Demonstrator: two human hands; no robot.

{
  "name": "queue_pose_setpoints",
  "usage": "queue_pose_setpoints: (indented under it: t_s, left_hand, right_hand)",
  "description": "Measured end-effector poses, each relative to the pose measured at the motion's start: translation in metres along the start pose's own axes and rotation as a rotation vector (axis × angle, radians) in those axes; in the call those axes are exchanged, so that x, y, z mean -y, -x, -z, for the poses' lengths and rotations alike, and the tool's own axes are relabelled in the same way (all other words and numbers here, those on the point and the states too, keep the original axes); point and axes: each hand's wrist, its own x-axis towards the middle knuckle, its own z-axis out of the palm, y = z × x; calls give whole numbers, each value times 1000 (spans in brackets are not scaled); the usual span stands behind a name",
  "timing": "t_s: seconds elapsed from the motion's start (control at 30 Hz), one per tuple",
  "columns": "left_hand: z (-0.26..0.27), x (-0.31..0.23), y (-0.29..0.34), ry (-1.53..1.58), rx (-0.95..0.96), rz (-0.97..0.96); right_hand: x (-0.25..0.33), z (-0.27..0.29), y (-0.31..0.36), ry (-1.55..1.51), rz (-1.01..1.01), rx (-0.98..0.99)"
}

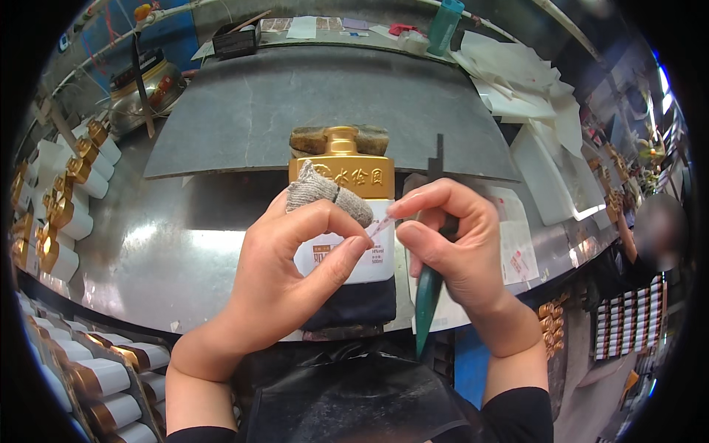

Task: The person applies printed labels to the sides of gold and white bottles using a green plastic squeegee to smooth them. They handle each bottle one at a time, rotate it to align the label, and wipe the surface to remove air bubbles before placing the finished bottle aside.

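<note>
A bottle with a gold shoulder and neck [341,171] and a white printed body [354,269] lies in front of me, its neck toward the far side. My left hand [295,258] pinches the near end of a small pale strip with pinkish print [379,227] between thumb and forefinger. A grey knitted cover [325,196] wraps one or more of its fingers. The strip's other end is at the fingertips of my right hand [458,244]. That hand also clasps a tool with a green handle [427,306] and a dark, notched flat top [437,159].
A worn wooden block [373,140] sits behind the bottle's neck, and dark cloth [354,306] lies at its base. Similar bottles stand in rows at left [92,214] and lower left [103,376]. White sheets [517,81] and a white tray [546,173] lie right. A person [628,251] is at far right.
</note>
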Motion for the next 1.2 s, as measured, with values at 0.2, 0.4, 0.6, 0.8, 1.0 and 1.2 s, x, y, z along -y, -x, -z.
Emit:
queue_pose_setpoints:
  t_s: [0.2,0.4,0.6,0.8,1.0,1.2]
  left_hand:
    - [12,7,-23,-198,35,-38]
    - [28,25,-63,-361,70,-27]
    - [37,45,-79,-480,80,15]
    - [44,52,-83,-536,96,16]
    - [51,53,-98,-561,39,-32]
    - [45,73,-109,-291,283,83]
  right_hand:
    - [3,15,-31,276,30,61]
    - [18,21,-81,506,25,129]
    - [-3,26,-115,589,-13,211]
    - [-4,30,-126,637,-138,287]
    - [-5,34,-128,630,-207,314]
    - [-7,33,-129,605,-185,326]
